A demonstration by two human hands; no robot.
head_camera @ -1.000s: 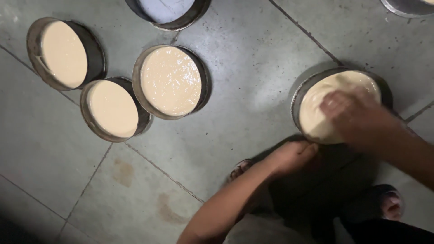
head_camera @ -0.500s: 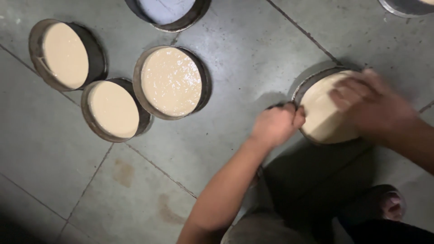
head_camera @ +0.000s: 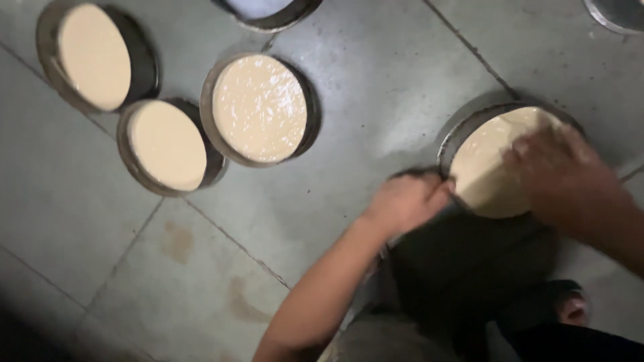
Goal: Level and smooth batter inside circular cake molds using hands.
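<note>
1. Lately the left hand (head_camera: pixel 406 201) has come up from low in the frame, beside the foot, to the left rim of the pan (head_camera: pixel 451 137) at right of centre. Its fingers are curled shut against that rim, though whether they pinch the metal or only press on it is hard to tell.
2. Meanwhile the right hand (head_camera: pixel 560 175) has slid from the pan's middle toward its right side. It lies over the pale batter (head_camera: pixel 486 171) with fingers spread; it is motion-blurred, so I cannot tell whether the fingertips touch the surface or grip the far rim.
3. Judging by both hands now bracketing the pan, the work seems to have moved from touching the batter to steadying or turning the pan itself.
4. Hidden or unclear: the pan's right and lower rim lie under the right hand and wrist, and its lower edge merges into dark clothing. The foot (head_camera: pixel 573 310) at lower right is half in shadow.
5. Cut off: a dark-rimmed pan (head_camera: pixel 275 15) with a whitish fill at top centre, and a sliver of a metal rim (head_camera: pixel 614 17) at top right.
6. Unchanged: three filled pans at upper left, a far-left one (head_camera: pixel 94 57), a lower one (head_camera: pixel 168 146) touching it, and a speckled one (head_camera: pixel 260 108) just beside them, on the grey tiled floor (head_camera: pixel 376 74).
</note>
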